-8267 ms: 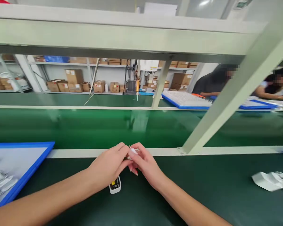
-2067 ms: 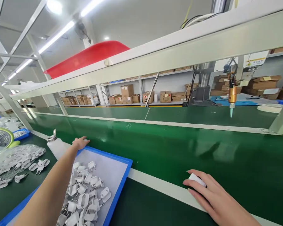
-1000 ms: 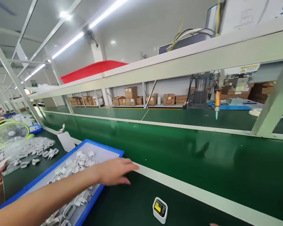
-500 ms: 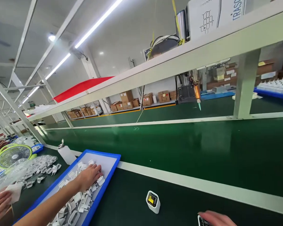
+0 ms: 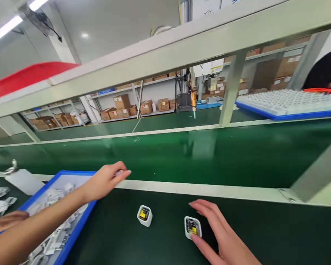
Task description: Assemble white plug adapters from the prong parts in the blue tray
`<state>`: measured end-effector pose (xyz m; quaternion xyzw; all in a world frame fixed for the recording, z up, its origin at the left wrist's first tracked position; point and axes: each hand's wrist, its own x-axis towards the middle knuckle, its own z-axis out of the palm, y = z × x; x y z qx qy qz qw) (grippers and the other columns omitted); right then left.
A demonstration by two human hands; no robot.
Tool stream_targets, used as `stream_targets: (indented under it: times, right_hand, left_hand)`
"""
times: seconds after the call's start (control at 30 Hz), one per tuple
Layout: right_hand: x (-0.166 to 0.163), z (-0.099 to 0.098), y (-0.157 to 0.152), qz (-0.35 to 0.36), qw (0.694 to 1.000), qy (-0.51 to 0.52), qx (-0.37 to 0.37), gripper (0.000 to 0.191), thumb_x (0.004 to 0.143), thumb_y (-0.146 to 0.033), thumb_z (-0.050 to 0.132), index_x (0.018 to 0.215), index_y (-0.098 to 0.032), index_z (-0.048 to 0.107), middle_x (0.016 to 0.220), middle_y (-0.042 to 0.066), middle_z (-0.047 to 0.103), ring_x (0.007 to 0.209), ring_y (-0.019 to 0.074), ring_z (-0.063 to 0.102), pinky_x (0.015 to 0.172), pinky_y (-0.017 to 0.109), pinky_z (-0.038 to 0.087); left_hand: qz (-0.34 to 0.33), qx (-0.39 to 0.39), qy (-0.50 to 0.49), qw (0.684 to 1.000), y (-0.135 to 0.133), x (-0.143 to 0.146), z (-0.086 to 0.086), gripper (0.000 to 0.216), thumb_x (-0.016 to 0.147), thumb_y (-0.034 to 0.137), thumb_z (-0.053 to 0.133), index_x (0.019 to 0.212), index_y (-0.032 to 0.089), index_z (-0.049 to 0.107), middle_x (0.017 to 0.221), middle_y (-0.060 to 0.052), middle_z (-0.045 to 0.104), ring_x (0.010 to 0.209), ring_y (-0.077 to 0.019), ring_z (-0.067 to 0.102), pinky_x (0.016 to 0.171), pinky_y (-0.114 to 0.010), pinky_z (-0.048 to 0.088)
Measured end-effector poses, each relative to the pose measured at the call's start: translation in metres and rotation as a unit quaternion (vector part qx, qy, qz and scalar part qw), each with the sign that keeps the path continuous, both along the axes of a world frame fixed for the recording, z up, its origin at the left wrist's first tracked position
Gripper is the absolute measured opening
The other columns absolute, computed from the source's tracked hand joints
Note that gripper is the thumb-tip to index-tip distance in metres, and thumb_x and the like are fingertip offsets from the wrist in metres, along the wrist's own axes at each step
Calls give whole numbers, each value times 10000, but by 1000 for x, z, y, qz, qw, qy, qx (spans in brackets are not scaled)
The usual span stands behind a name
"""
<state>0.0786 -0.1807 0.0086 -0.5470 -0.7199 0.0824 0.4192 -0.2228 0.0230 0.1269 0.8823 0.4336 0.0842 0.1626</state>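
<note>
My left hand (image 5: 107, 179) is closed above the tray's right corner, with a small whitish plastic piece showing at its fingers, mostly hidden. On the dark green bench, my right hand (image 5: 216, 230) is spread open beside a white charger housing (image 5: 186, 229). Its thumb tip overlaps the housing's lower edge, while the other fingers are apart from it. Electronics with a yellow part show inside that housing. A second white charger housing (image 5: 145, 222), also with a yellow part inside, stands upright to the left. White plug pieces (image 5: 55, 235) lie jumbled in the blue-rimmed tray (image 5: 78, 224).
Another person's hand (image 5: 5, 222) is at the tray's left side. A white pump bottle (image 5: 24, 181) leans behind it. Beyond a pale rail runs a green belt (image 5: 165, 158). A metal post (image 5: 317, 176) stands at right, and a shelf beam (image 5: 143, 68) crosses overhead.
My left hand has lifted out of the tray and moved toward the bench. More of my right hand and its housing have come into view as the camera turned right.
</note>
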Motion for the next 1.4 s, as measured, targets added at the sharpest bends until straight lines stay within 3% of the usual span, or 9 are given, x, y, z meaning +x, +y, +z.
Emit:
stream_targets:
  times: [0.13,0.3,0.43,0.5,0.63,0.87,1.1,1.23,1.4]
  right_hand:
    - [-5,12,-8,38,997,21,60,450,1074,-211,486,1511,-278,403,1415,104,363,1286,236,467,1109,295,457]
    - [-1,13,-9,60,991,94,66,358,1056,-120,498,1372,-287,517,1208,75,457,1064,208,531,939,269,489]
    - [10,9,-2,24,983,173,55,142,1086,-152,479,1116,-255,572,1051,29,491,895,173,522,772,235,463]
    - [13,5,1,9,974,225,34,56,1093,-222,531,1054,-242,564,1038,19,501,891,171,521,754,234,454]
    - [13,-1,4,-15,947,319,-34,125,1094,-357,602,1116,-243,556,992,2,529,825,152,531,718,213,449]
    - [16,3,5,-7,952,292,-90,155,1070,-383,613,1076,-229,629,1017,12,574,903,169,562,805,228,457]
    - [25,-2,7,-62,939,329,-80,213,1016,-466,719,1028,-253,715,1071,26,512,937,185,529,817,227,450]
    - [24,5,3,-60,948,303,-81,270,1019,-504,730,1000,-235,727,1005,39,532,921,207,528,789,258,438]
    - [23,17,2,-17,961,252,-115,307,1059,-506,693,951,-220,715,914,31,558,872,210,528,758,286,402]
  left_hand:
    - [-129,-203,-134,961,-58,99,-19,441,982,618,414,966,196,545,819,7,582,719,-154,503,630,-231,360]
    - [-169,-375,-218,885,-110,167,-45,620,1033,736,129,955,195,421,854,-19,509,732,-158,496,606,-240,408]
    - [-231,-327,-167,901,-107,157,-35,605,1065,705,151,1212,208,464,1062,-68,579,953,-213,564,836,-335,466]
    - [-246,-270,-146,919,-98,142,-30,480,1075,616,382,1370,240,428,1250,-76,549,1121,-236,539,974,-380,444]
    - [-218,-203,-35,954,-82,117,-43,589,917,412,790,1388,229,488,1363,-68,478,1295,-288,418,1107,-449,391]
    - [-299,-139,-46,943,-81,141,-73,373,882,327,861,1153,203,636,1116,-29,560,1101,-258,517,1001,-401,443]
    - [-150,-188,-116,964,-107,171,-96,305,883,270,835,1093,201,625,1068,-18,578,1040,-262,515,902,-396,436]
    - [-151,-116,-122,974,-115,173,-113,232,907,253,787,1061,191,626,1020,-31,583,980,-272,500,871,-421,392]
    - [-137,-140,-125,973,-113,171,-112,203,911,239,738,882,167,550,953,-29,556,945,-262,483,869,-416,372]
